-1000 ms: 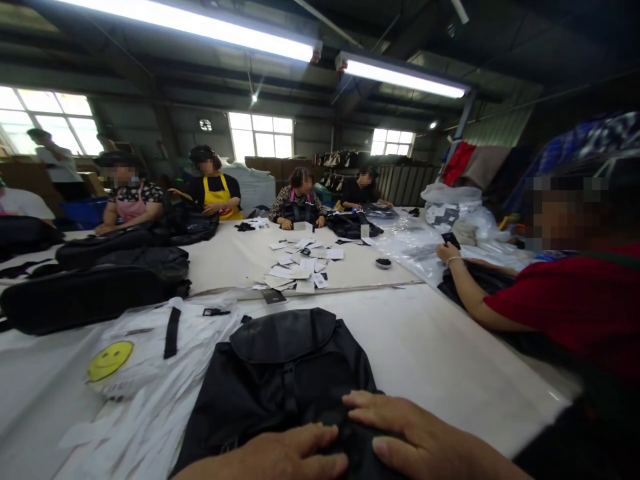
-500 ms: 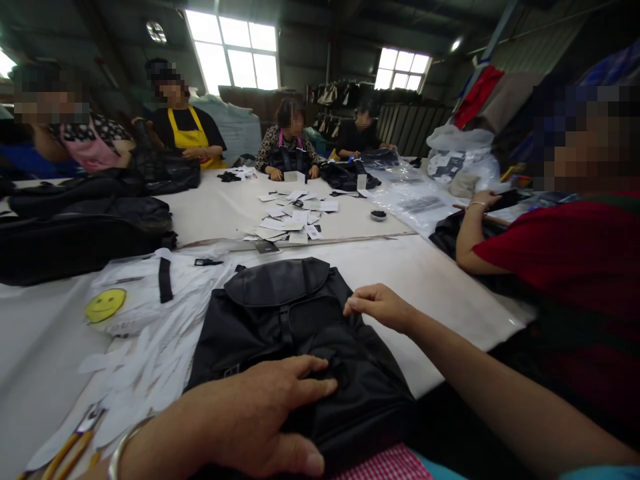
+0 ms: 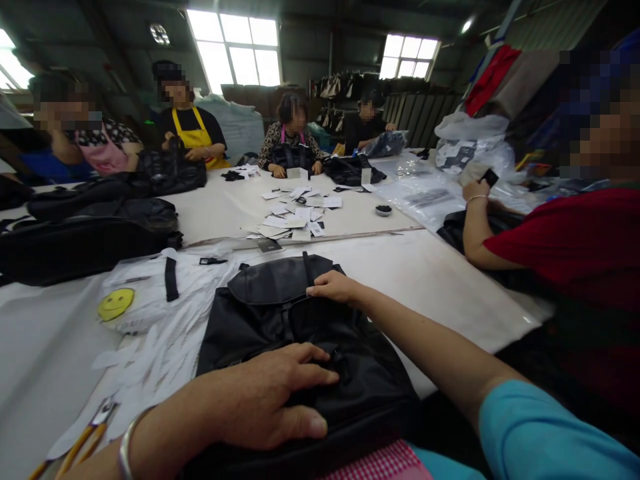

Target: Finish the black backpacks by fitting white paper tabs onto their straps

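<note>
At the table's (image 3: 415,273) near edge, right in front of the person, a black backpack (image 3: 320,328) lies flat, its flap (image 3: 263,281) toward the far side. The left hand (image 3: 277,395) rests on the bag's front with fingers spread, grasping nothing, just beside a small dark clip (image 3: 341,365). The right hand (image 3: 334,287) is closed at the flap's right side, with thumb and finger apparently pinching a narrow strap (image 3: 307,265) that runs up over the flap. The step in hand looks like arranging this strap while the left hand steadies the bag. The next move would call for a firm pinch on the strap and light, even pressure from the left palm. White strips (image 3: 160,350) lie left of the bag; cards (image 3: 290,219) lie beyond it.
</note>
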`<move>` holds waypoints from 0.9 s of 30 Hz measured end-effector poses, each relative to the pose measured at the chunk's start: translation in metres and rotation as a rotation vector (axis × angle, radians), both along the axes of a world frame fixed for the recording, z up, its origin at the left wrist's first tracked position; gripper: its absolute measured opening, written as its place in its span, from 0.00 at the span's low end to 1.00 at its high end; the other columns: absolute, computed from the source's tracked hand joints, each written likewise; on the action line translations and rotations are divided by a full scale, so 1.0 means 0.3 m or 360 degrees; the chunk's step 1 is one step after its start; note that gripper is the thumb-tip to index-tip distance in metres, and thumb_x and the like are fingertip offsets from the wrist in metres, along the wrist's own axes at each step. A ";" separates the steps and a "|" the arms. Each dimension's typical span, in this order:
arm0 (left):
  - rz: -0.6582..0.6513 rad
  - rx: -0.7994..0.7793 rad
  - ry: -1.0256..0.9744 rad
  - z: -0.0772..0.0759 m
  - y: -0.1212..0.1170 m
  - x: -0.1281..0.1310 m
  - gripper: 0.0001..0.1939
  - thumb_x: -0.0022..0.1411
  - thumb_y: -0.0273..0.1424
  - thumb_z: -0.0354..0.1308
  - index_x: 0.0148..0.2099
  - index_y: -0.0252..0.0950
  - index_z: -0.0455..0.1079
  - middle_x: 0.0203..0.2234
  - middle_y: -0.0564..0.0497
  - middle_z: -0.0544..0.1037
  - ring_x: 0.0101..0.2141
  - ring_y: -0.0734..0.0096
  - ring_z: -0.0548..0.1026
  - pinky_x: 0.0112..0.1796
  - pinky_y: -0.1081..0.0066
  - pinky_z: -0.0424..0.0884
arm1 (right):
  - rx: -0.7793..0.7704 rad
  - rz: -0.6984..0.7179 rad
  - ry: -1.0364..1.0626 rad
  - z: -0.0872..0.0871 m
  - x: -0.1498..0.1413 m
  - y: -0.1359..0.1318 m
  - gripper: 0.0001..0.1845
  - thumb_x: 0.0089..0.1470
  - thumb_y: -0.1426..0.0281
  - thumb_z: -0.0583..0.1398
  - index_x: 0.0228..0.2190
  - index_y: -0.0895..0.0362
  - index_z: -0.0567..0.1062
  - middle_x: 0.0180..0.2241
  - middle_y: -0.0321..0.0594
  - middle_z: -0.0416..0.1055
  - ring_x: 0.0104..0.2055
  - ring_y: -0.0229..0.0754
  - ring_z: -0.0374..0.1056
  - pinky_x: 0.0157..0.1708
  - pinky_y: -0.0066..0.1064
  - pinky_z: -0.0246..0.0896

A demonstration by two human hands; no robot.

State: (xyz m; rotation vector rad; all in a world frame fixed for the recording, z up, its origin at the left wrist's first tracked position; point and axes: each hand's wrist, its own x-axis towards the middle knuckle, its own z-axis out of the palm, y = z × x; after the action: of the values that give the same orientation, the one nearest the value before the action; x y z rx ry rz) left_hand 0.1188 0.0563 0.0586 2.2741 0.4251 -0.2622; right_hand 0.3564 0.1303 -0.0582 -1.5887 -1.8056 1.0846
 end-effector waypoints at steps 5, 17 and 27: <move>0.0165 -0.0016 -0.0101 -0.015 0.014 0.027 0.19 0.63 0.40 0.54 0.55 0.45 0.70 0.45 0.48 0.71 0.44 0.65 0.72 0.49 0.68 0.67 | 0.0835 0.0330 0.0083 0.062 0.032 -0.130 0.11 0.55 0.64 0.60 0.33 0.57 0.79 0.29 0.37 0.67 0.34 0.37 0.65 0.35 0.27 0.60; 0.1056 -0.0398 0.0267 -0.098 0.009 0.211 0.15 0.52 0.43 0.58 0.24 0.37 0.68 0.16 0.56 0.67 0.19 0.73 0.63 0.21 0.73 0.55 | 0.1327 0.0574 -0.0332 0.058 0.068 -0.303 0.12 0.60 0.68 0.55 0.42 0.57 0.75 0.35 0.44 0.71 0.36 0.40 0.67 0.36 0.30 0.63; 0.1413 -0.0899 -0.0253 -0.119 -0.058 0.208 0.12 0.47 0.36 0.65 0.30 0.36 0.66 0.22 0.56 0.71 0.25 0.74 0.68 0.27 0.74 0.63 | 0.1288 0.0373 -0.0464 0.046 0.073 -0.284 0.11 0.60 0.70 0.53 0.40 0.57 0.74 0.28 0.39 0.69 0.30 0.38 0.64 0.30 0.27 0.57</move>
State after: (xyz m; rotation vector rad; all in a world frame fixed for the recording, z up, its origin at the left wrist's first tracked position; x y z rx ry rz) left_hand 0.1813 0.0388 0.0228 1.3770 1.0641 0.2309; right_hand 0.3782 0.0451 -0.0444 -1.0801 -2.2539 0.1208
